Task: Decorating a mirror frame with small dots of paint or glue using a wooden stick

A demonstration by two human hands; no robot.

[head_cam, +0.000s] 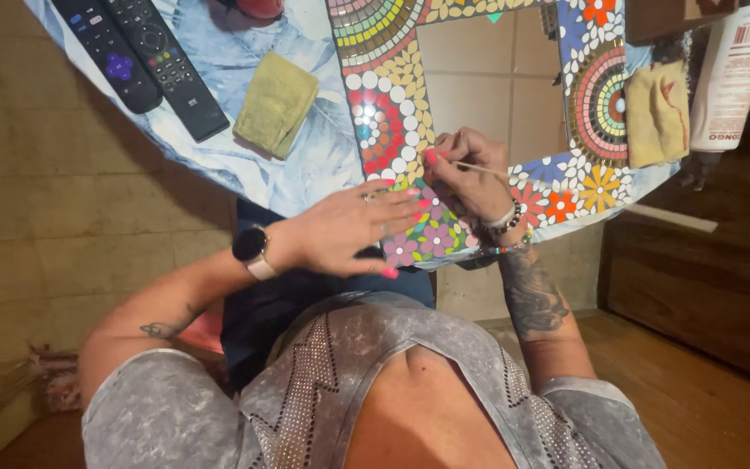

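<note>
Mid-detailing on mosaic mirror frame (392, 95), lying flat at bench (219, 165) edge. Left hand (349, 230) spread flat, grip wide, steadying frame's near corner. Right hand (470, 169) pinched narrow around thin stick (483, 168), tip among tiles. Next move likely calls for fine, steady pressure. Two remotes (141, 56), green cloth (275, 104) well apart.

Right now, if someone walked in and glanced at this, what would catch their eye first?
First, the mosaic mirror frame on the pale blue table, bright with coloured dots and flowers. At its near corner the right hand holds a thin stick, while the left hand lies flat on the frame's edge. To the left lie two black remotes and a folded green cloth.
</note>
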